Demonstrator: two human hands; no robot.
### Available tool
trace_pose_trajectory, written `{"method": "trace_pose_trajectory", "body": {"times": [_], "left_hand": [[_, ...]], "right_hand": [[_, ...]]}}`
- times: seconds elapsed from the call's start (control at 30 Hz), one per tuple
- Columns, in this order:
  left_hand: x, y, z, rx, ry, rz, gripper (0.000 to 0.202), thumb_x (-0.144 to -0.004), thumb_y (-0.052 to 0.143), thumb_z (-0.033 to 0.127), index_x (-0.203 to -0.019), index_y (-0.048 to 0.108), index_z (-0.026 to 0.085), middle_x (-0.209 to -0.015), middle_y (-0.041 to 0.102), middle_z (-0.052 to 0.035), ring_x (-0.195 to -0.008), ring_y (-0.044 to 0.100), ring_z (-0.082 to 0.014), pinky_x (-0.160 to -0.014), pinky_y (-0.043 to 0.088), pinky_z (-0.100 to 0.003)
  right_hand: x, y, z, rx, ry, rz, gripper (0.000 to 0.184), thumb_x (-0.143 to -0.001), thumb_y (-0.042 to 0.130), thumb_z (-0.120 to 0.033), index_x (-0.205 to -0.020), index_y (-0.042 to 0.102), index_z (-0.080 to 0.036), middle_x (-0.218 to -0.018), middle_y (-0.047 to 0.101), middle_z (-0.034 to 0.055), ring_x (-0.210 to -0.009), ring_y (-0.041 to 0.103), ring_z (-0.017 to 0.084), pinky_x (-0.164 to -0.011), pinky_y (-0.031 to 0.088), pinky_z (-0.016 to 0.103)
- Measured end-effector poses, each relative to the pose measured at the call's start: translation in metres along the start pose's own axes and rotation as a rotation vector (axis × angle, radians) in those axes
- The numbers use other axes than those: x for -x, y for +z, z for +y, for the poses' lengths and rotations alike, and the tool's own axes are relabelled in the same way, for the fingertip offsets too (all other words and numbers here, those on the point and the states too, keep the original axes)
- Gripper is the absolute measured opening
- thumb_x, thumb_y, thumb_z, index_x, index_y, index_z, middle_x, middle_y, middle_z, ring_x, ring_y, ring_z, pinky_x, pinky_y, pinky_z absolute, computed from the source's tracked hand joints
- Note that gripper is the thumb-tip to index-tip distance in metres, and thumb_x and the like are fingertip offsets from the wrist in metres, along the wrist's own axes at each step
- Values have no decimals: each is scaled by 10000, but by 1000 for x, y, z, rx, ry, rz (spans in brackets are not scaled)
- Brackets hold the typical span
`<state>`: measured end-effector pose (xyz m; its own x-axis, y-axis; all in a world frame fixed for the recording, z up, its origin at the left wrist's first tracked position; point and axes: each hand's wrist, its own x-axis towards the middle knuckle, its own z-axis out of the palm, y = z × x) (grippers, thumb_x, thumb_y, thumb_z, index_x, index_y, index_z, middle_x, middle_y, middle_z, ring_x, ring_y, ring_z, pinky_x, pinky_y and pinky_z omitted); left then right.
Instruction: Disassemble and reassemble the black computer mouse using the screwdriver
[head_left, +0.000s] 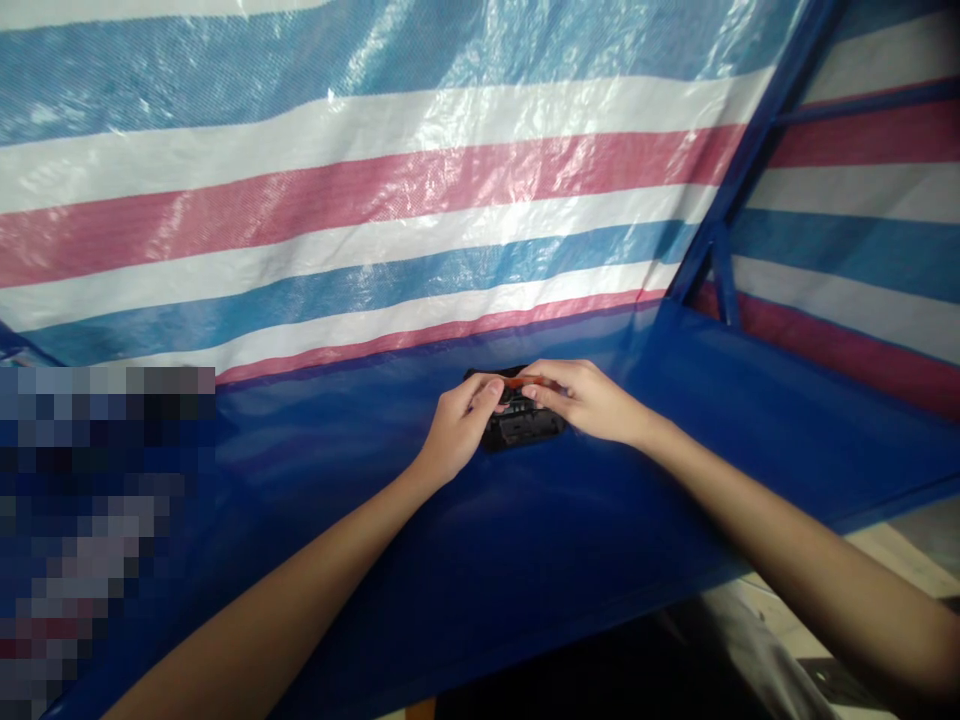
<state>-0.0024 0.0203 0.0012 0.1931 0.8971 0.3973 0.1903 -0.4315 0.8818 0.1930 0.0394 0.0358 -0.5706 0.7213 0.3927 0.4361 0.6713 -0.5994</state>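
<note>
On the blue tabletop (540,560) lies a small black object (525,428) that looks like an opened plastic case or housing; its inner details are too small to make out. Just over its far side, a thin orange-red strip (525,381) stretches between my fingertips. My left hand (459,425) pinches the left end of the strip, thumb on the near side. From the right, my right hand (581,398) pinches the other end with thumb and fingers. Both hands partly cover the black object, and whether they also touch it I cannot tell.
A striped plastic sheet (360,190) hangs behind the table. At the right stands a blue metal frame post (739,160) with a short brace (721,275). The lower left area is blurred out by pixelation. The table's near edge runs across below my forearms.
</note>
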Motion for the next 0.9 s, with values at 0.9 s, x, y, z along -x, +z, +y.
{"method": "trace_pose_trajectory", "body": {"times": [0.9], "left_hand": [[11,2,4,-538,408,75,536,-857,551,413,-1328,413,195,-1270,573,-107,-1085,586,-193,-918,463,-325]], "right_hand": [[1,-8,-7,-744,310,-86,255,-752,717,-304,-942,617,-166,-705,628,-28,-530,574,65,-536,471,202]]}}
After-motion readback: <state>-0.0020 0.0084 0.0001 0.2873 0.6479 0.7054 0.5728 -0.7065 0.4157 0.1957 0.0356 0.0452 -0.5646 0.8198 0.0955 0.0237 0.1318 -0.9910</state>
